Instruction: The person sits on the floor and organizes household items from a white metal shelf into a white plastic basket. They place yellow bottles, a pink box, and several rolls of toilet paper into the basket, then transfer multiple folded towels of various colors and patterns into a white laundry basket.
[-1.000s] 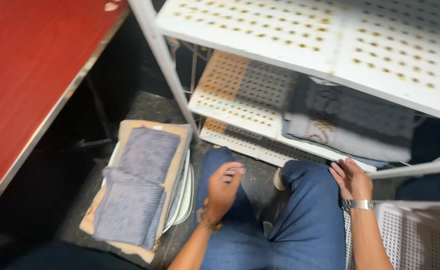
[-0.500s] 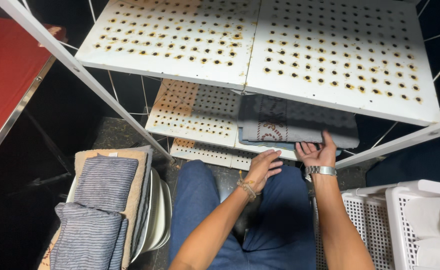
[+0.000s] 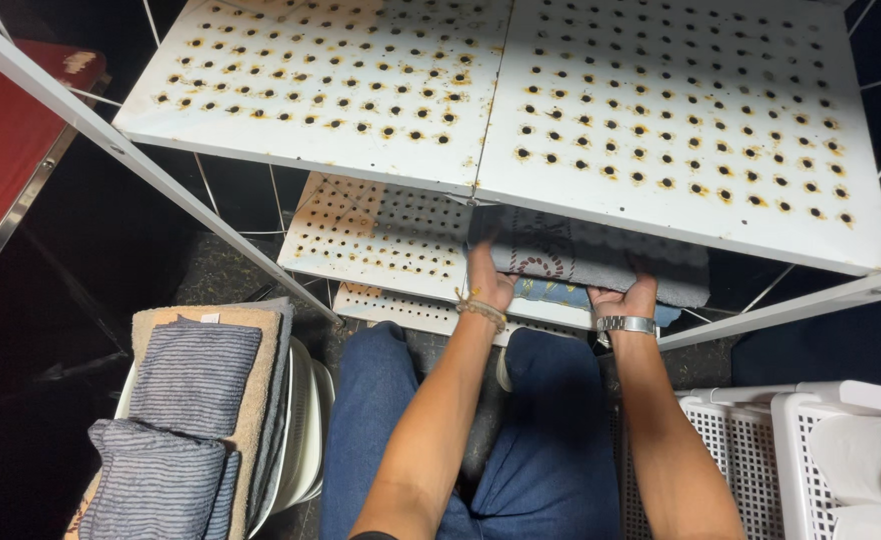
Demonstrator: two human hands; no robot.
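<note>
We've got both hands on the grey towel (image 3: 601,262) on the middle shelf (image 3: 381,235), under the top shelf (image 3: 521,100). Left hand (image 3: 488,285) lies flat, fingers together; right hand (image 3: 629,297) grips the front edge, fingertips hidden. More towels (image 3: 186,400) are stacked at left.

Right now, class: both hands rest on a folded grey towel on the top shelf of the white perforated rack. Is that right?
Not quite. The head view shows both hands, left and right, on the folded grey towel on the middle shelf, beneath the top shelf.
</note>
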